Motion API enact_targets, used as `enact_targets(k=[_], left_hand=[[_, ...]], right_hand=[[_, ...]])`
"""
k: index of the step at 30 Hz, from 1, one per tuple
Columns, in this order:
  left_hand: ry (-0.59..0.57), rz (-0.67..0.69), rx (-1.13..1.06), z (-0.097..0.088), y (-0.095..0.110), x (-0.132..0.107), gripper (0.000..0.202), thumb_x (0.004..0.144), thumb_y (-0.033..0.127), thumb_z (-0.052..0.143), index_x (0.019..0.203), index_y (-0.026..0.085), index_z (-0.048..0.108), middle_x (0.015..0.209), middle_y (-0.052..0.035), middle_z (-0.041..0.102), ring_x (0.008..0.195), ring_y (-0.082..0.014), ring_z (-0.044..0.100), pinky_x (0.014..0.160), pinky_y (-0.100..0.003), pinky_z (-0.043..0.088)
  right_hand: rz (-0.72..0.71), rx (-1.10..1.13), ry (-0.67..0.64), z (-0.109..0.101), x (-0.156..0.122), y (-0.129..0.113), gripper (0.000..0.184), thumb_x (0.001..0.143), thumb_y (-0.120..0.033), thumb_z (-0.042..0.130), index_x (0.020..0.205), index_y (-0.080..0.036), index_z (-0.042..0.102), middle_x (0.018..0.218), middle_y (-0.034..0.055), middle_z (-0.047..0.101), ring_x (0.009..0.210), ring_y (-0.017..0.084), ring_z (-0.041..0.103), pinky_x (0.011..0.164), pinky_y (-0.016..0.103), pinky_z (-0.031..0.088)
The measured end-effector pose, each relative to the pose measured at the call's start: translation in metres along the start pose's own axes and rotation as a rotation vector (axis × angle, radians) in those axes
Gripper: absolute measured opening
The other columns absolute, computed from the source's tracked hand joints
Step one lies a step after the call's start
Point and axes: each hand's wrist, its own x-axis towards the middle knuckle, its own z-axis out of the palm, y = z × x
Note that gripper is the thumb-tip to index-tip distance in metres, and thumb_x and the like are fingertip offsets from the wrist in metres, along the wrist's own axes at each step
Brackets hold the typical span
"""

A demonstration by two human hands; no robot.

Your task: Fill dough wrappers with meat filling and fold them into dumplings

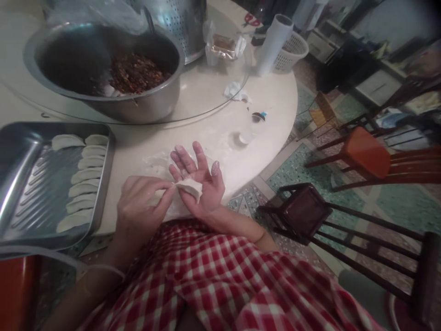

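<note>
A dumpling of pale dough lies on the upturned palm of my right hand, whose floury fingers are spread around it. My left hand is closed, pinching the dumpling's left end between thumb and fingertips. Both hands are over the table's near edge, above a floury, clear plastic sheet. To the left, a metal tray holds a column of finished dumplings along its right side. Beyond it, a large steel bowl contains dark chopped filling.
A glass turntable carries the bowl, a perforated steel pot and a wrapped package. Toward the table's right edge are a paper roll, a plastic basket and a small white container. Chairs stand at right.
</note>
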Motion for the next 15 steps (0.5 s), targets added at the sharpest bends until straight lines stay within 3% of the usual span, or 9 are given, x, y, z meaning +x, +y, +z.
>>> enact_targets(k=[3, 7, 12, 15], left_hand=[[0.003, -0.012, 0.002, 0.0, 0.002, -0.001, 0.006, 0.09, 0.02, 0.066, 0.087, 0.024, 0.062, 0.08, 0.0005, 0.071, 0.075, -0.0188, 0.063, 0.076, -0.034, 0.048], [-0.029, 0.014, 0.07, -0.007, 0.005, -0.007, 0.01, 0.094, 0.031, 0.063, 0.1, 0.023, 0.065, 0.09, -0.0037, 0.071, 0.083, -0.0218, 0.065, 0.078, -0.037, 0.049], [-0.001, 0.104, 0.074, -0.018, 0.008, -0.018, 0.016, 0.082, 0.02, 0.074, 0.094, 0.027, 0.067, 0.089, -0.0015, 0.072, 0.078, -0.0211, 0.064, 0.078, -0.039, 0.048], [-0.044, 0.071, 0.034, -0.02, 0.001, -0.027, 0.02, 0.085, 0.02, 0.068, 0.101, 0.031, 0.069, 0.089, -0.0016, 0.073, 0.076, -0.0228, 0.064, 0.075, -0.042, 0.049]], right_hand=[[-0.029, -0.025, -0.019, -0.001, -0.001, 0.002, 0.057, 0.083, -0.065, 0.043, 0.127, -0.029, 0.052, 0.125, 0.0069, 0.066, 0.125, 0.024, 0.057, 0.12, 0.056, 0.024], [-0.045, -0.046, -0.062, -0.005, -0.006, 0.003, 0.063, 0.077, -0.067, 0.052, 0.127, -0.03, 0.055, 0.125, 0.0064, 0.068, 0.122, 0.024, 0.061, 0.119, 0.055, 0.028], [0.018, -0.039, -0.159, -0.012, -0.014, -0.001, 0.061, 0.074, -0.067, 0.059, 0.124, -0.034, 0.061, 0.123, 0.0012, 0.071, 0.119, 0.02, 0.066, 0.113, 0.044, 0.041], [0.103, -0.052, -0.135, -0.012, -0.015, -0.006, 0.059, 0.072, -0.069, 0.057, 0.119, -0.035, 0.064, 0.117, -0.0005, 0.074, 0.117, 0.019, 0.068, 0.11, 0.042, 0.045]])
